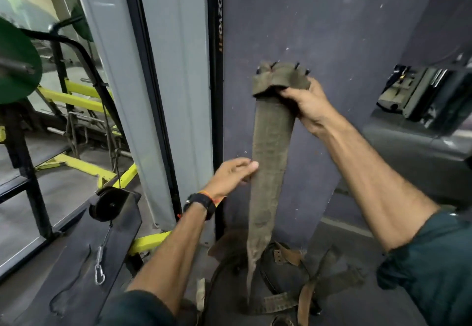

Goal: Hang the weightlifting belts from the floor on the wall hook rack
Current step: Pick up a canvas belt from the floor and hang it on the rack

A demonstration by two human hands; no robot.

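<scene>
A worn olive-brown weightlifting belt (270,146) hangs down the dark grey wall, its top end folded over the black prongs of the wall hook rack (297,66). My right hand (306,105) grips the belt's folded top just under the hooks. My left hand (236,172) touches the belt's left edge lower down, fingers curled lightly on it. The belt's narrow tail reaches almost to the floor. More belts (306,290) lie in a tangled heap on the floor at the foot of the wall, brown and olive straps crossing each other.
A black upright post (215,70) stands just left of the belt. A cable machine with a pulley (107,206), a steel carabiner (99,276) and yellow frame bars (76,95) fills the left. A green weight plate (15,70) sits at far left. A dark box (419,90) juts from the right wall.
</scene>
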